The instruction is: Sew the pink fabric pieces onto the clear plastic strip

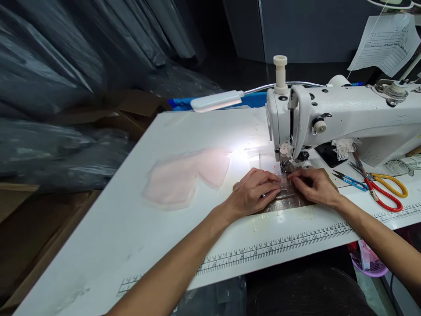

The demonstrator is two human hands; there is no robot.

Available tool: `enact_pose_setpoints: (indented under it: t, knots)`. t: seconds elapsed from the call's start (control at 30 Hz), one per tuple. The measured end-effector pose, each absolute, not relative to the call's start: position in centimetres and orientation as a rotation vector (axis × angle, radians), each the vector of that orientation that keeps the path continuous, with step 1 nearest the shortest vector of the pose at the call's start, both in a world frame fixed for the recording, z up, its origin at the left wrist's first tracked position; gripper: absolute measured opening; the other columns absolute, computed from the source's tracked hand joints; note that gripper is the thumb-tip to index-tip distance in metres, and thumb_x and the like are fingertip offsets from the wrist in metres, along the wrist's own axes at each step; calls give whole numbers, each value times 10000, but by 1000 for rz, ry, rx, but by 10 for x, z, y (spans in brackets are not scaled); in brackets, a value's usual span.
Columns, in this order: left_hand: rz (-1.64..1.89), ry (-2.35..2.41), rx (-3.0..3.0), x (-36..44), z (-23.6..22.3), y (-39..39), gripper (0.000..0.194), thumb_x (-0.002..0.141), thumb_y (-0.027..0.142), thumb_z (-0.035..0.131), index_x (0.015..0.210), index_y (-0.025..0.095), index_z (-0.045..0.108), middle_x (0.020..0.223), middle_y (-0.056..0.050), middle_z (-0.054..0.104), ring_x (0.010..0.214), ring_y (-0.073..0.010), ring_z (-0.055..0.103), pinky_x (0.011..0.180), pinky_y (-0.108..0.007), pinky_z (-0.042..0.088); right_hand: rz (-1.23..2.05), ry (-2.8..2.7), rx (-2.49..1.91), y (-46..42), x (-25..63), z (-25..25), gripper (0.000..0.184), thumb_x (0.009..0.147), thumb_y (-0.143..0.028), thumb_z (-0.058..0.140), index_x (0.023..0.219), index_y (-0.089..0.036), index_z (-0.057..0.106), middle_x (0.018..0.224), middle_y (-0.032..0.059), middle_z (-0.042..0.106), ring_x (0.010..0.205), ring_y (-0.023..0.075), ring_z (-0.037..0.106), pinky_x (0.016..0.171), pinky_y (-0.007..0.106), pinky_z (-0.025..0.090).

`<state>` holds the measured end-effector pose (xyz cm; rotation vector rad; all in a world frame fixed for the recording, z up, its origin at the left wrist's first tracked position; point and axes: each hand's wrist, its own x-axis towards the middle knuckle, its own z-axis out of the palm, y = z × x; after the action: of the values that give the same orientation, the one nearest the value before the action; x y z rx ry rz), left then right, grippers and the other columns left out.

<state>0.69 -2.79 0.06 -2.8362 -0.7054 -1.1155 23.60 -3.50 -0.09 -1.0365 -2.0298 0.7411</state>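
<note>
My left hand (258, 189) lies palm down just left of the needle area of a white sewing machine (278, 118). Its fingers stretch toward the presser foot (283, 166) and rest on a small piece of sheer fabric (283, 178). On the other side, my right hand (312, 185) pinches the edge of this fabric between thumb and forefinger, close to the foot. The piece is thin and see-through, so its full outline cannot be made out. Beneath both hands is a shiny brown plate (291, 202).
Pale pink sheer pieces (174, 180) lie on the white table (108, 237), left of the machine. Blue thread snips (351, 181) and red-and-yellow-handled scissors (383, 186) lie at right. A lamp (217, 102) lights the bed. A printed ruler (269, 249) follows the front edge.
</note>
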Motion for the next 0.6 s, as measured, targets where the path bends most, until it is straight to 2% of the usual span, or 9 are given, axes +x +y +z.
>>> enact_pose_setpoints:
  t: [0.1, 0.37, 0.5, 0.6]
  knots:
    - [-1153, -610, -2777, 9, 0, -28, 103, 935, 163, 592, 872, 151, 673, 913, -71, 728, 788, -158, 677, 656, -317, 560, 638, -1930, -1130, -31, 239, -2, 186, 907, -238, 510, 956, -183, 681, 915, 59, 669, 853, 181, 633, 777, 327, 535]
    - [-1050, -532, -2887, 9, -3, -26, 108, 946, 150, 578, 901, 145, 677, 879, -54, 744, 771, -158, 695, 682, -326, 597, 337, -2369, -1062, -35, 239, -8, 333, 922, -200, 486, 1184, -201, 692, 1048, 125, 578, 987, 242, 561, 872, 441, 540]
    - [-1028, -540, -2884, 8, -2, -27, 108, 948, 156, 577, 905, 151, 676, 894, -52, 745, 774, -154, 696, 686, -330, 598, 298, -2375, -1032, -35, 239, -10, 351, 932, -184, 464, 1205, -182, 685, 1034, 133, 566, 970, 246, 546, 860, 443, 544]
    - [-1000, -547, -2870, 8, -1, -28, 143, 959, 161, 553, 895, 161, 681, 930, -62, 741, 794, -153, 695, 693, -338, 599, 322, -2369, -1011, -33, 240, -12, 352, 934, -175, 465, 1209, -214, 681, 1046, 121, 560, 988, 242, 543, 870, 443, 539]
